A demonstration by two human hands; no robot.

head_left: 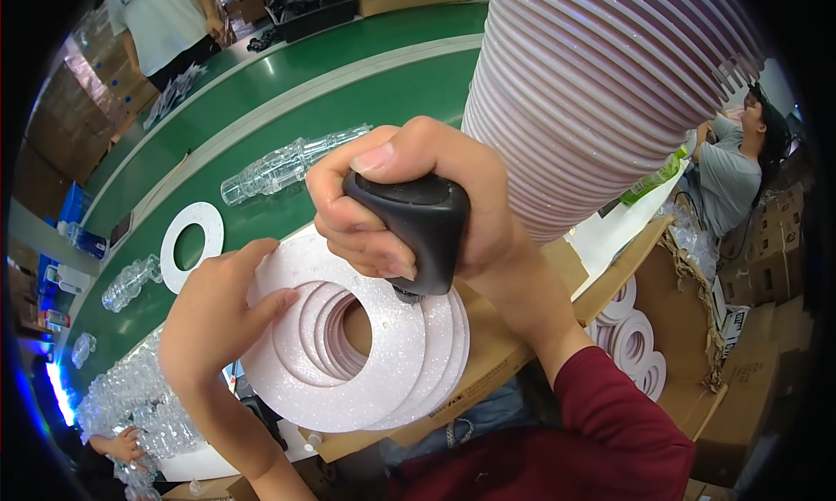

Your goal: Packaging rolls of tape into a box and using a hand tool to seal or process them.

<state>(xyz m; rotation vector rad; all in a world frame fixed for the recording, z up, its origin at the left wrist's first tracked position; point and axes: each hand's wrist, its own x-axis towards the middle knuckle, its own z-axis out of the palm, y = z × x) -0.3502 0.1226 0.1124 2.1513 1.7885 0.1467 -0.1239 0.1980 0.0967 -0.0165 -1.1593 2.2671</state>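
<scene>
A stack of white, glitter-speckled flat rings (338, 401) lies in front of me, fanned so several edges show. My left hand (228, 314) grips the left side of the top ring, thumb across its face near the centre hole and fingers toward its outer edge. My right hand (418, 196) is wrapped round a black hand tool (427, 227) with a thick, rounded grip, thumb on its top. The tool's lower end meets or hovers just over the ring's upper right part; I cannot tell which. Its working tip is hidden.
A tall leaning stack of rings (575, 109) rises at the right. One loose ring (216, 227) and clear plastic bottle-like pieces (283, 168) lie on the green conveyor (366, 92). An open cardboard box (679, 327) holds more rings. Another person's hand (126, 444) is among clear pieces at lower left.
</scene>
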